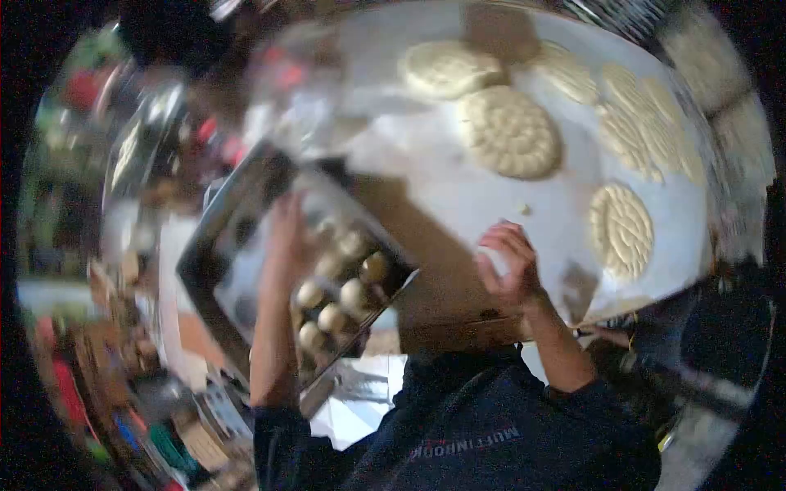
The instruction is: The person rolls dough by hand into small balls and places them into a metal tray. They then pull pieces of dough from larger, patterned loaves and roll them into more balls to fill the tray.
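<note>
My left hand (288, 225), smeared by motion, reaches into a dark-rimmed metal tray (385, 233) at the left. Round pale dough balls (354, 295) sit in the tray, beside and below that hand. My right hand (512, 266) hovers over the near part of the pale table (434, 172), thumb and curved fingers apart with a whitish patch showing between them. A small dough scrap (525, 209) lies just beyond its fingertips. Farther off rests a thick round patterned dough piece (509, 131), and an oval patterned one (621, 231) is to the right.
More flattened patterned dough pieces (446, 69) lie at the far side, with several (643, 123) overlapping near the table's right edge. Blurred shelves and goods (82, 327) fill the left side. Tiled floor (708, 61) shows beyond the table at the upper right.
</note>
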A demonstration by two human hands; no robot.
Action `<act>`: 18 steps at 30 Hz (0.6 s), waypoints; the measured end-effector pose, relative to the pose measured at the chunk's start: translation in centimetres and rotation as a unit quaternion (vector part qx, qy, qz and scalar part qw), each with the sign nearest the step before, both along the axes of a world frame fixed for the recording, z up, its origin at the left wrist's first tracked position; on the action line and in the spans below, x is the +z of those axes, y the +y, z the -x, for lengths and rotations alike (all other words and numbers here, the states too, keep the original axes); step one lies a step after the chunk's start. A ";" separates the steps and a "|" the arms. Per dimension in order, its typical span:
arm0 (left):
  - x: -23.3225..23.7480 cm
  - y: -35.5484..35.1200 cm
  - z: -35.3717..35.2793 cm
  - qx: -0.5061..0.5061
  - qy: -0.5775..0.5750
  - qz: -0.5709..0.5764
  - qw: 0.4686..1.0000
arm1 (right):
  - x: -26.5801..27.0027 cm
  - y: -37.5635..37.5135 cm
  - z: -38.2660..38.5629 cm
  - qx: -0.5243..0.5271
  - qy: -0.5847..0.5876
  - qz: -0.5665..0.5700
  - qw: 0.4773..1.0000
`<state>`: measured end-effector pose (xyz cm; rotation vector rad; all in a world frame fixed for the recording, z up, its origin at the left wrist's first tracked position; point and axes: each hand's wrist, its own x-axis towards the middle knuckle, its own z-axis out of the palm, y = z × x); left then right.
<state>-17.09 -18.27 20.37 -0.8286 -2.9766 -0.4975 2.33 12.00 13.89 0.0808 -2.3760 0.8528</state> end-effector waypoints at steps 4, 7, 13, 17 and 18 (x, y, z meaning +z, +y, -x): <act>7.5 16.2 -1.3 -0.217 0.011 -0.084 0.973 | -5.6 16.6 -12.7 -0.354 -0.044 0.060 0.932; 7.3 30.3 -2.5 -0.306 0.039 -0.072 0.949 | -9.9 25.2 -20.8 -0.521 -0.003 0.126 0.844; -7.4 59.6 -2.4 -0.477 -0.125 -0.076 0.867 | -16.1 30.3 -28.3 -0.584 0.075 0.375 0.717; -12.8 77.6 2.0 -0.433 0.007 -0.124 0.893 | -16.9 30.6 -29.4 -0.609 -0.038 0.036 0.791; -14.5 81.4 4.5 -0.459 0.017 -0.049 0.887 | -16.3 30.5 -28.8 -0.614 -0.040 0.043 0.787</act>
